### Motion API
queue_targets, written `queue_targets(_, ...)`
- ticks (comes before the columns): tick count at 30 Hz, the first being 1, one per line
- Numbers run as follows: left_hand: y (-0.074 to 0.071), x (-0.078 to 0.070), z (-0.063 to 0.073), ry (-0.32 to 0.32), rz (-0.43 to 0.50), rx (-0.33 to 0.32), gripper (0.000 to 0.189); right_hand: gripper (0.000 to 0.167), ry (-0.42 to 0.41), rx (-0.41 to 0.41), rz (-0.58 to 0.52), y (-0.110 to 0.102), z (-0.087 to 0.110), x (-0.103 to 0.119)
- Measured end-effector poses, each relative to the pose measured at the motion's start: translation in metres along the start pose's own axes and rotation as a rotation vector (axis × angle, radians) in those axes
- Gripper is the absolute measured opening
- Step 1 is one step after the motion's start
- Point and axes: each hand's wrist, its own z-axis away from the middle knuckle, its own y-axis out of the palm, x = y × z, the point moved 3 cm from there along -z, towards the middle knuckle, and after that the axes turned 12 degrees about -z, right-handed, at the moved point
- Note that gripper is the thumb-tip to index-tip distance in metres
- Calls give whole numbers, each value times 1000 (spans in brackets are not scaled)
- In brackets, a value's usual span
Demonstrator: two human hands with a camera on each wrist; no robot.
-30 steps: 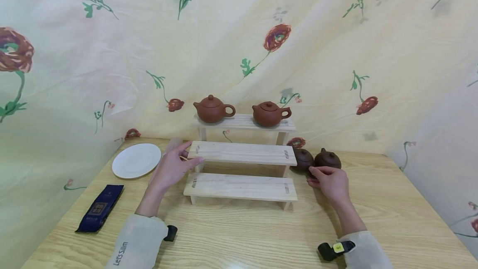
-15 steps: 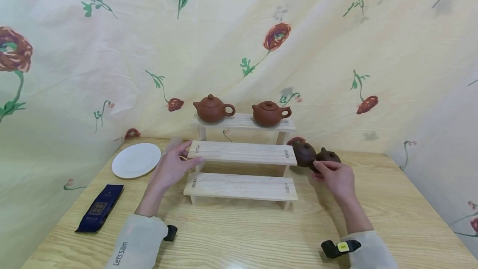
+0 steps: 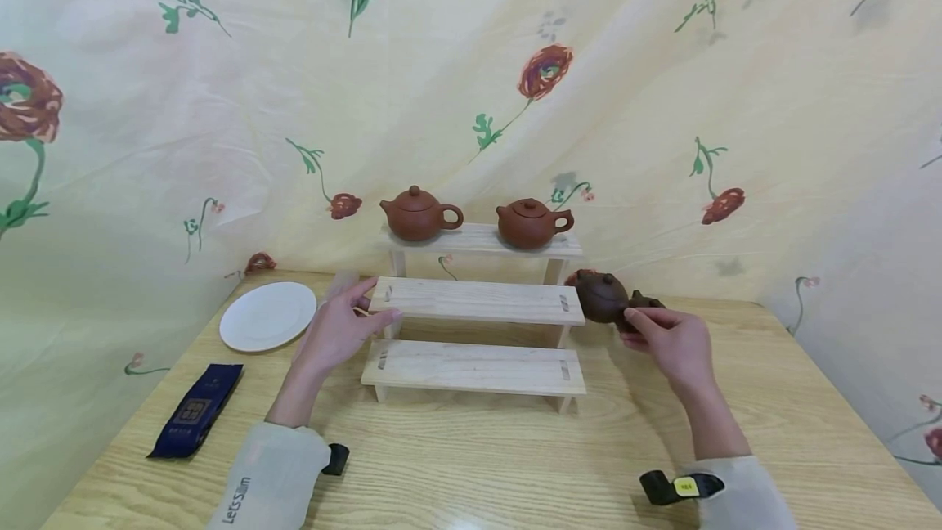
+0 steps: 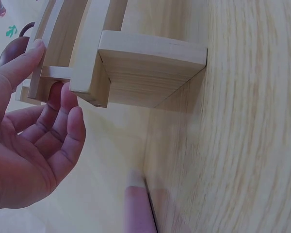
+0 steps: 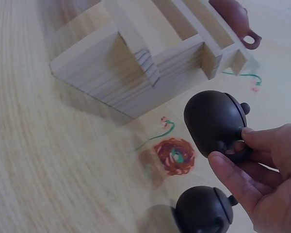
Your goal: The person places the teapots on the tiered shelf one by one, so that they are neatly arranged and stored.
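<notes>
My right hand (image 3: 673, 342) pinches the handle of a dark brown teapot (image 3: 602, 298) between thumb and fingers. In the right wrist view this teapot (image 5: 214, 121) hangs above the table, lid knob pointing right. A second dark teapot (image 5: 203, 211) stands close by, partly hidden by the hand in the head view. My left hand (image 3: 338, 334) grips the left end of a three-tier wooden stand (image 3: 471, 301) at its middle step, thumb on the board and fingertips at its underside. Two reddish-brown teapots, one with a tall round knob (image 3: 415, 215) and one flatter (image 3: 528, 225), sit on the top step.
A white plate (image 3: 268, 317) lies left of the stand, with a dark blue packet (image 3: 195, 411) in front of it. A pale pink, tube-like thing (image 4: 138, 208) stands behind my left hand. Flowered cloth (image 3: 471, 88) hangs behind the wooden table (image 3: 441, 456).
My right hand has gripped the dark teapot's handle and lifted it off the table, shifting slightly right and up. My left hand has stayed at the stand.
</notes>
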Motion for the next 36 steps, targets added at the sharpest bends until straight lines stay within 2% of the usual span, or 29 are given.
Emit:
queue_targets(13,0,1,-1,7,12,-1,86,46,29,19,-31,-3,2,13)
queue_targets(30,0,2,-1,13,1,-9,85,45,-24,40,-70,-6,7,28)
queue_targets(36,0,2,-2,17,-9,-6,86,37,-27,29,-75,-7,7,30)
